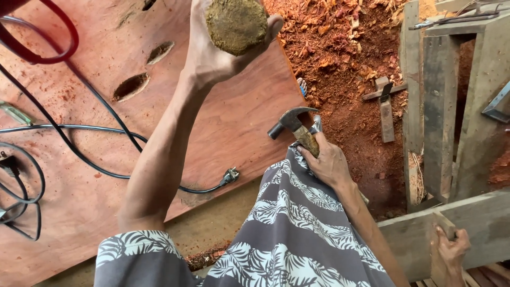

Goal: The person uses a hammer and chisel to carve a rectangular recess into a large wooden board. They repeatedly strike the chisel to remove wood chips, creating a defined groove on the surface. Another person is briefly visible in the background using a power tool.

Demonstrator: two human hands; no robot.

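My left hand (pixel 210 50) is raised at the top of the view. It is closed around a round, rough brown lump (pixel 236 24), whose flat face points at the camera. My right hand (pixel 330 162) grips the wooden handle of a claw hammer (pixel 293 121) just above my patterned grey and white clothing (pixel 297 234). The hammer's steel head points left, over the edge of a reddish board (pixel 223 122). Most of the handle is hidden in my fist.
The reddish board has oval slots (pixel 130 86), and black cables (pixel 90 159) with a plug (pixel 229 176) lie across it. Red sawdust (pixel 345 53) covers the ground. Grey wooden frames (pixel 441 106) stand at right. Another person's hand (pixel 451 250) rests on a plank at the bottom right.
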